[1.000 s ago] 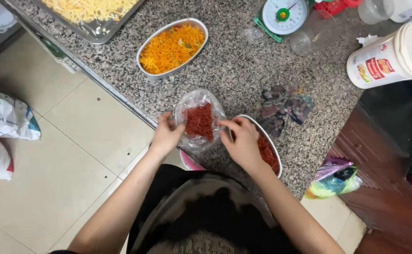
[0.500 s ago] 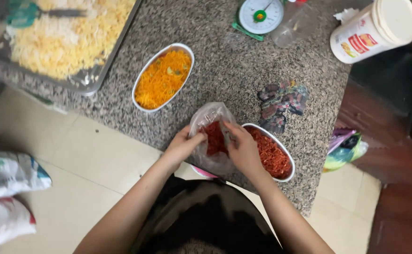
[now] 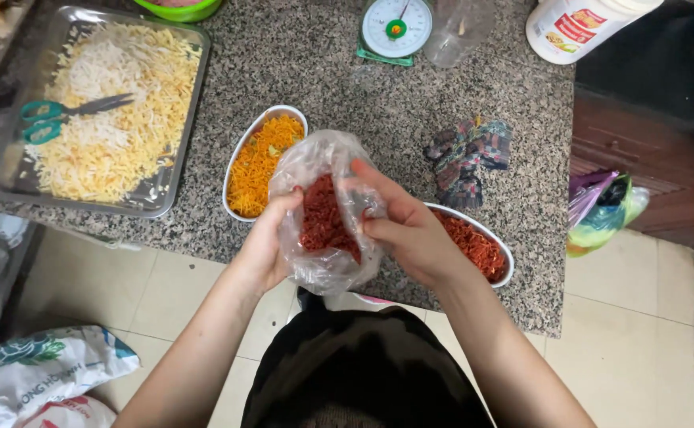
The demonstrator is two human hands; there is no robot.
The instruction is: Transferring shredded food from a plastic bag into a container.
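Note:
A clear plastic bag holding red shredded food is gripped between both hands over the counter's near edge. My left hand clasps its left side. My right hand pinches the bag's right side, fingers stretched over the top. Just right of my right hand lies an oval metal dish of red shreds. Behind the bag sits an oval dish of orange shreds.
A metal tray of yellow and white shreds with teal scissors lies at the left. A small kitchen scale, a clear cup, a white tub and a crumpled cloth stand on the granite counter. Bags lie on the tiled floor.
The bag has been lifted off the counter edge and held upright between both hands. My view has shifted right, bringing the tray and scissors fully into sight.

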